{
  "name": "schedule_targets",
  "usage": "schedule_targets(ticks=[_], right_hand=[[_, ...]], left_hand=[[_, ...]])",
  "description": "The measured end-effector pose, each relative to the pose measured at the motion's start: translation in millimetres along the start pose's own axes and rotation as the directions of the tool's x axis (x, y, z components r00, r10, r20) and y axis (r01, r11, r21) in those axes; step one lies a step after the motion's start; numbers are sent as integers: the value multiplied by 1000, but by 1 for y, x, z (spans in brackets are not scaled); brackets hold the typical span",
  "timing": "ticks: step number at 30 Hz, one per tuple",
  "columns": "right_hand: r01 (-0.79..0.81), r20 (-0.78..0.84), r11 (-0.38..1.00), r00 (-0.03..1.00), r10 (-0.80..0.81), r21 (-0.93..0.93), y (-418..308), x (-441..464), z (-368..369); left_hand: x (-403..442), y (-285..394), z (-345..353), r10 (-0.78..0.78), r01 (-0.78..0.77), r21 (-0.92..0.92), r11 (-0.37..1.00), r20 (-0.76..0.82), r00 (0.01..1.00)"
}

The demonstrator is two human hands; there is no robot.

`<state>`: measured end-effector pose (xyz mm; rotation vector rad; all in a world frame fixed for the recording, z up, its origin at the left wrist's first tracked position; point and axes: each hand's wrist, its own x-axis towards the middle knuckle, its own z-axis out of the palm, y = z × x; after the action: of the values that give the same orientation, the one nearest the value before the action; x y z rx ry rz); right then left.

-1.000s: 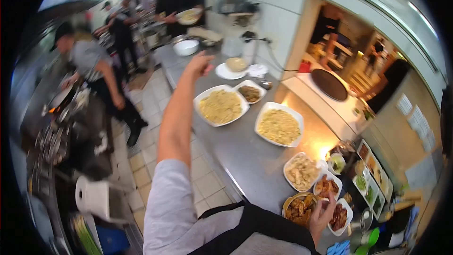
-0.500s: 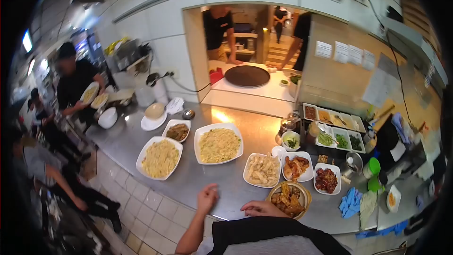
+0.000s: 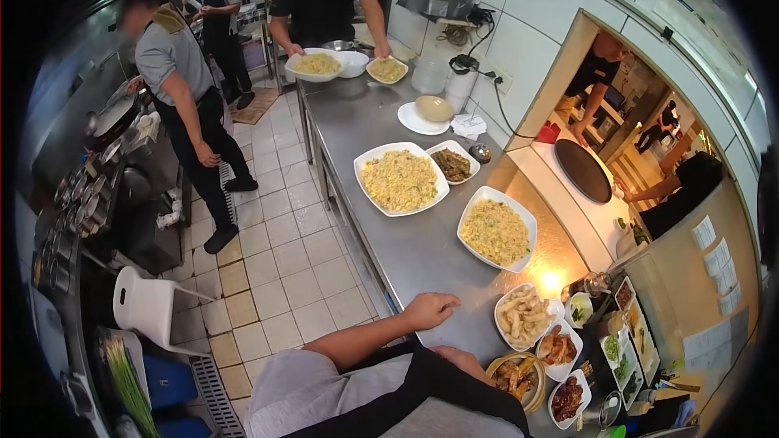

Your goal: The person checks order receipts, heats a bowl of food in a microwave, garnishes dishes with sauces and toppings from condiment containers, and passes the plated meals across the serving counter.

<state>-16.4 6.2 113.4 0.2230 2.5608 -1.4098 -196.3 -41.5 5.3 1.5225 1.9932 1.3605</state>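
Note:
My left hand [image 3: 432, 311] is at the counter's front edge, fingers loosely curled with nothing in them. Nearest ahead of it is a square white bowl of fried rice [image 3: 497, 232]. My right hand [image 3: 466, 362] lies low beside my apron, partly hidden by it. It appears flat and empty, next to a round pot of browned meat pieces [image 3: 516, 381]. Beyond that pot are a white dish of pale fried strips [image 3: 523, 316], a dish of glazed meat [image 3: 558, 349] and a dish of dark red pieces [image 3: 567, 399].
On the steel counter [image 3: 349, 146] are another bowl of fried rice [image 3: 400, 179] and a small dish of dark greens [image 3: 451, 166]. At its far end a co-worker [image 3: 324, 0] holds two rice dishes. Another person [image 3: 182, 73] stands near the stoves. A white chair [image 3: 150, 304] is at left.
My view has swung left, showing more floor and stoves. The far co-worker is now at the counter's end with both rice dishes low over it. My hands remain near the counter edge.

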Motion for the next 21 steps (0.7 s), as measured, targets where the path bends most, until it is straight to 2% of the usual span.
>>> schedule_targets(ticks=[4,12,21], right_hand=[[19,5,997,1000,-19,-80,-9,4,-6],[-30,-47,994,999,25,-103,-12,-4,-12],[-28,-98,995,995,18,-100,-11,-7,-6]], left_hand=[[0,0,-2,6,-6,-10,1000,-6,1000],[6,4,-2,-36,36,-21,999,12,999],[6,1,0,26,-28,-25,999,-55,998]])
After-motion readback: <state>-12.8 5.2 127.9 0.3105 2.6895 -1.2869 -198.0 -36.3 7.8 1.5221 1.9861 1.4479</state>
